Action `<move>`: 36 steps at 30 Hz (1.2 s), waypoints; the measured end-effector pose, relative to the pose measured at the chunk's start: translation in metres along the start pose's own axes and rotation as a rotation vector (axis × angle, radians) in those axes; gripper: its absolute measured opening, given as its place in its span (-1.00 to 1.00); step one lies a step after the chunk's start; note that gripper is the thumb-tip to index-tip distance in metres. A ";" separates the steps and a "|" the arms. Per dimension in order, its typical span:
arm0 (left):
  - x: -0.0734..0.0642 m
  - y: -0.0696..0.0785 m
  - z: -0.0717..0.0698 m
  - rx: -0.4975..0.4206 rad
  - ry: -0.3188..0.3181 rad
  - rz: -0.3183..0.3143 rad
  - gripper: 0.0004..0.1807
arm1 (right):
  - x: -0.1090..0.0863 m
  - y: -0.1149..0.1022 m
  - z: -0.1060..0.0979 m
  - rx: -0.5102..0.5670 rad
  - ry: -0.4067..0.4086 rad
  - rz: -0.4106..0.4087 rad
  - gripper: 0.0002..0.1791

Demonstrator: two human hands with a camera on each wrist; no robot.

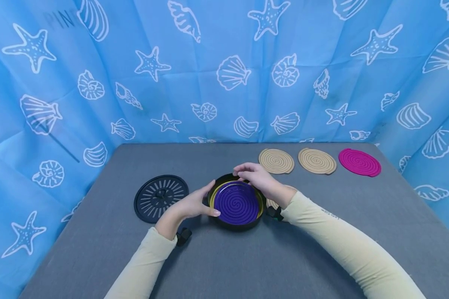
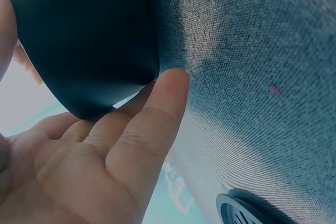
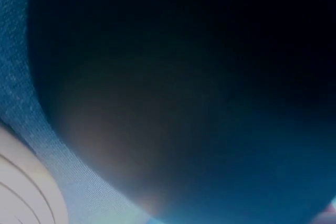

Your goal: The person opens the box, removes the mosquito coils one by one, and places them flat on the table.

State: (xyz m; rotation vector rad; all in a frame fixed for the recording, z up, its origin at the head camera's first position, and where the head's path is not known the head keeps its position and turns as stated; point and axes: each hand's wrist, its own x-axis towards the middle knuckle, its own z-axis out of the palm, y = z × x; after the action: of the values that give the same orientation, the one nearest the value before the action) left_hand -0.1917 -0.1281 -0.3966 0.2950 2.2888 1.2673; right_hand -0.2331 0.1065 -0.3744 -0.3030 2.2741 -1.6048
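Observation:
A round black holder [image 1: 236,228] stands on the table, with a purple spiral mat [image 1: 235,204] lying inside it over a yellow one [image 1: 215,192]. My left hand [image 1: 193,204] grips the holder's left side, thumb at the near rim and fingers around the outer wall. Up close in the left wrist view, those fingers [image 2: 139,150] lie against the dark wall [image 2: 84,35]. At the far right rim, my right hand [image 1: 260,178] arches over the holder with loosely bent fingers. The holder's dark side [image 3: 210,77] fills most of the right wrist view and hides that hand's fingers.
Left of the holder lies a black slotted lid [image 1: 149,203] with a knob. Two beige spiral mats [image 1: 276,161] [image 1: 317,161] and a pink one [image 1: 359,162] lie along the back right. Another beige mat [image 1: 272,204] is partly hidden beneath my right wrist. A patterned blue curtain [image 1: 194,87] hangs behind the table.

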 end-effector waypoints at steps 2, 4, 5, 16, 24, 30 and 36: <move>0.000 0.001 0.000 0.002 0.003 0.001 0.07 | 0.000 0.000 0.001 0.009 0.005 -0.010 -0.62; 0.000 0.001 0.000 0.003 0.005 0.001 0.07 | 0.001 0.000 0.001 0.023 0.004 -0.016 -0.61; 0.000 0.001 0.000 0.004 0.006 0.001 0.07 | 0.001 0.000 0.001 0.030 0.001 -0.016 -0.61; -0.001 0.001 -0.001 -0.004 -0.004 0.004 0.08 | 0.005 -0.001 0.002 -0.023 -0.056 0.036 -0.62; -0.001 0.000 -0.001 -0.006 -0.002 0.016 0.07 | 0.003 -0.004 0.002 -0.183 -0.113 0.023 -0.54; 0.000 0.000 0.000 -0.006 -0.001 0.016 0.06 | 0.003 -0.005 0.001 -0.233 -0.136 -0.005 -0.57; -0.001 0.000 0.001 -0.004 0.002 0.014 0.06 | 0.004 -0.004 0.000 -0.250 -0.137 -0.013 -0.60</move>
State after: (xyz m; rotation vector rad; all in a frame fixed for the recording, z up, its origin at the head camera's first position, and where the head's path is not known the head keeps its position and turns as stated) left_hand -0.1908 -0.1275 -0.3966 0.3093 2.2895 1.2799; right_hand -0.2364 0.1033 -0.3709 -0.4752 2.3694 -1.2625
